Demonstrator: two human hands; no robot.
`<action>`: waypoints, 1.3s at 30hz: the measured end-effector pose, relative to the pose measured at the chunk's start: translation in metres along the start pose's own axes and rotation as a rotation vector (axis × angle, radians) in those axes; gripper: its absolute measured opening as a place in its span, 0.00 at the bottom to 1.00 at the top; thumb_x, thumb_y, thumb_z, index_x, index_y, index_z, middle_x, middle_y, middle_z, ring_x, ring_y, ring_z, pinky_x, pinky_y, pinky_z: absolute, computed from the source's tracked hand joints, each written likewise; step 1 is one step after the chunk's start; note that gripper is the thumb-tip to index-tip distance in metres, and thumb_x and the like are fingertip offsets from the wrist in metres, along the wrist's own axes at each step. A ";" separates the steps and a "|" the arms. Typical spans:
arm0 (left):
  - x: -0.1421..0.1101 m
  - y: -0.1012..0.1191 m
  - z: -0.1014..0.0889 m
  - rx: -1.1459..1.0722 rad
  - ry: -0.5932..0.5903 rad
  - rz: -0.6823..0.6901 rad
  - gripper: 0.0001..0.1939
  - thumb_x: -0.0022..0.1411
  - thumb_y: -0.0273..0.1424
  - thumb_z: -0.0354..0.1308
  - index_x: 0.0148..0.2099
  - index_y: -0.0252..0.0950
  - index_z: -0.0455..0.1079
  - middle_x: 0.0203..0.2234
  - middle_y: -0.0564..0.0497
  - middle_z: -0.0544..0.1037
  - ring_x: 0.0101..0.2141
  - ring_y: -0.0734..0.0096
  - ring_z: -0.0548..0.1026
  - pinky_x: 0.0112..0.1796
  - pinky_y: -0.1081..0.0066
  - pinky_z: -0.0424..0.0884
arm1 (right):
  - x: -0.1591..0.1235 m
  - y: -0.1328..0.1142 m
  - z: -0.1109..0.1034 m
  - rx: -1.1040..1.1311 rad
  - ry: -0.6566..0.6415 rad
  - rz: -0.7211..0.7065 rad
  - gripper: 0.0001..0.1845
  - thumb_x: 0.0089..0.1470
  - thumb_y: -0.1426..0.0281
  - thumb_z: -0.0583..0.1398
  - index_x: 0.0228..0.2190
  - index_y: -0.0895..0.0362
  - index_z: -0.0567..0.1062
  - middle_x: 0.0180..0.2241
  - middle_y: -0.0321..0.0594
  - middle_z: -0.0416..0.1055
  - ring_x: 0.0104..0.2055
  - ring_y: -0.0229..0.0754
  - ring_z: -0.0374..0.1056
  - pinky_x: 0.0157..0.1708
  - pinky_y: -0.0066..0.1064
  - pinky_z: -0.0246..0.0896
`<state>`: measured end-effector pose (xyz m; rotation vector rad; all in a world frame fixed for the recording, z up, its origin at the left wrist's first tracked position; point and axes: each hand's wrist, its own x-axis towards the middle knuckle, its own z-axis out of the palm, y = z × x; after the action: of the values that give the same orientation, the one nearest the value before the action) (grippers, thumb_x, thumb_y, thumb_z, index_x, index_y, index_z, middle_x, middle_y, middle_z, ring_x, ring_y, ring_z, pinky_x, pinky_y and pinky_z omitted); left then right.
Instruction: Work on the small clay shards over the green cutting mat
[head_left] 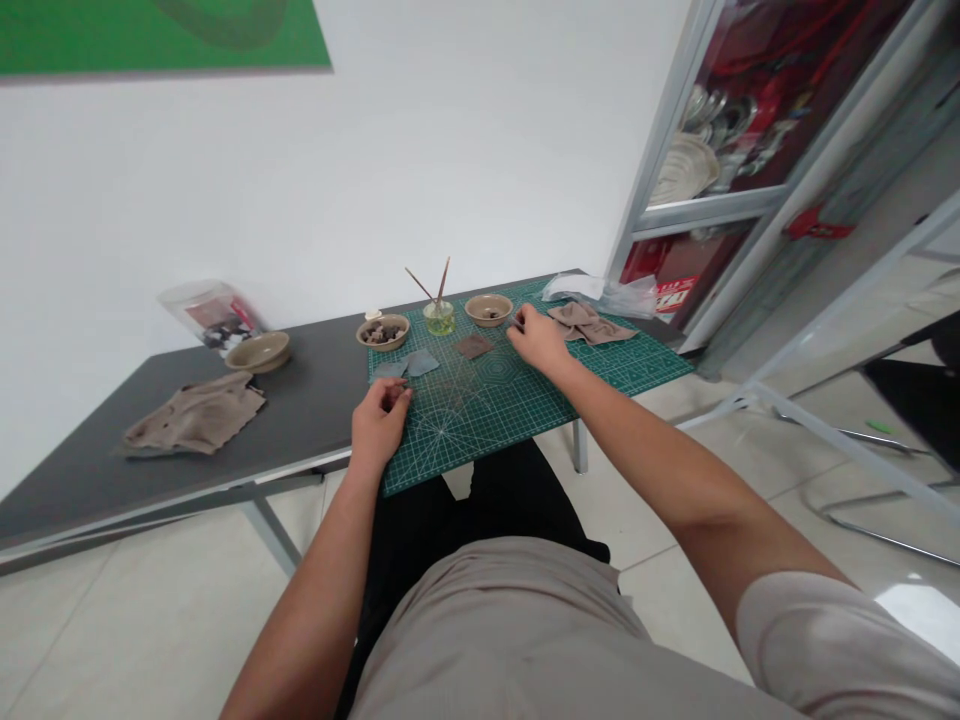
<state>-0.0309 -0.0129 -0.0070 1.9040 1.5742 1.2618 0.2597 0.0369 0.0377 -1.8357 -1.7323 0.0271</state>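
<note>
1. Clock: 12 = away from the wearer.
2. Main risk: drop. The small dark piece (pixel 515 325) sits right at the tips of the right hand (pixel 517 321); a loose pinch could let it fall onto the green gridded cutting mat (pixel 495 410).
3. Spill risk: clear glass jar with yellow-green liquid (pixel 439 322), two thin sticks (pixel 444 275) poking up. Stands at 9 o'clock from right fingers, 1 o'clock from left. A sideways sweep could catch a stick and tip it.
4. Mat risk: its near edge appears to overhang the dark grey tabletop (pixel 315 400). Leaning on that part could flex it.
5. Right fingers: narrow, pinched on the piece as far as I can see; exact contact too small to read. Shallow round tan bowl (pixel 489 311) just beside, 10 o'clock. Flat brown square (pixel 474 346) at 8. Crumpled brown cloth (pixel 592 324) at 3.
6. Left hand (pixel 390 402): fingers curled over the mat's left edge. Dark patch inside the curl; can't tell if held or shadow. Thin grey-blue sheets (pixel 421 362) near, 11 to 1 o'clock. Tan bowl of dark lumps (pixel 382 333) beyond, past 11.
</note>
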 end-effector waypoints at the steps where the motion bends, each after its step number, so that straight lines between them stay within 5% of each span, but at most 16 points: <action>1: 0.000 0.000 0.000 -0.001 0.007 -0.001 0.13 0.59 0.40 0.56 0.43 0.40 0.71 0.29 0.54 0.76 0.30 0.70 0.73 0.37 0.70 0.69 | 0.005 0.005 0.001 -0.069 -0.019 0.020 0.15 0.58 0.70 0.53 0.46 0.61 0.69 0.40 0.54 0.75 0.41 0.53 0.71 0.40 0.38 0.61; 8: -0.003 0.003 0.000 -0.067 -0.015 -0.056 0.14 0.53 0.38 0.60 0.41 0.39 0.70 0.27 0.55 0.77 0.30 0.70 0.76 0.38 0.70 0.70 | 0.008 0.010 0.031 -0.341 -0.082 0.053 0.18 0.58 0.71 0.52 0.49 0.64 0.67 0.49 0.62 0.70 0.54 0.60 0.64 0.47 0.47 0.61; 13: -0.004 0.005 0.001 -0.012 0.017 -0.050 0.09 0.53 0.35 0.59 0.37 0.38 0.72 0.27 0.55 0.77 0.29 0.72 0.74 0.37 0.72 0.70 | 0.014 0.009 0.036 -0.273 -0.134 0.151 0.30 0.55 0.55 0.57 0.51 0.66 0.67 0.53 0.62 0.66 0.56 0.62 0.59 0.51 0.51 0.56; 17: -0.004 0.005 0.001 0.022 0.021 -0.057 0.10 0.55 0.35 0.57 0.38 0.37 0.74 0.25 0.56 0.76 0.28 0.72 0.73 0.36 0.72 0.68 | 0.006 -0.009 0.038 -0.247 -0.034 -0.060 0.26 0.58 0.56 0.56 0.50 0.63 0.69 0.54 0.60 0.65 0.58 0.62 0.56 0.53 0.52 0.52; 20: -0.004 0.005 0.001 0.030 0.021 -0.051 0.10 0.56 0.35 0.57 0.38 0.37 0.74 0.25 0.56 0.75 0.28 0.72 0.72 0.35 0.72 0.67 | -0.010 -0.028 0.049 -0.070 -0.202 -0.351 0.27 0.60 0.53 0.53 0.52 0.57 0.70 0.53 0.52 0.68 0.54 0.56 0.60 0.52 0.46 0.56; 22: -0.005 0.004 0.001 0.039 0.017 -0.047 0.10 0.57 0.35 0.57 0.38 0.37 0.74 0.24 0.56 0.74 0.27 0.73 0.71 0.35 0.72 0.67 | -0.018 -0.036 0.057 -0.049 -0.250 -0.422 0.32 0.59 0.49 0.53 0.58 0.54 0.67 0.57 0.50 0.66 0.56 0.58 0.59 0.53 0.49 0.55; 33: -0.006 0.006 0.001 0.076 -0.012 -0.032 0.10 0.57 0.35 0.56 0.39 0.38 0.74 0.26 0.55 0.75 0.29 0.72 0.72 0.36 0.72 0.67 | -0.017 -0.040 0.065 -0.069 -0.262 -0.388 0.23 0.61 0.57 0.54 0.51 0.57 0.75 0.53 0.50 0.71 0.54 0.57 0.60 0.52 0.49 0.56; 39: -0.004 0.008 -0.001 0.100 -0.004 -0.032 0.10 0.57 0.35 0.56 0.38 0.37 0.75 0.25 0.55 0.75 0.28 0.72 0.71 0.35 0.72 0.67 | -0.016 -0.050 0.069 -0.032 -0.309 -0.474 0.27 0.63 0.54 0.50 0.59 0.51 0.67 0.59 0.44 0.65 0.57 0.57 0.57 0.54 0.51 0.53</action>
<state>-0.0264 -0.0194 -0.0024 1.9316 1.6878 1.1863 0.1842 0.0482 -0.0027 -1.4545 -2.3584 0.0957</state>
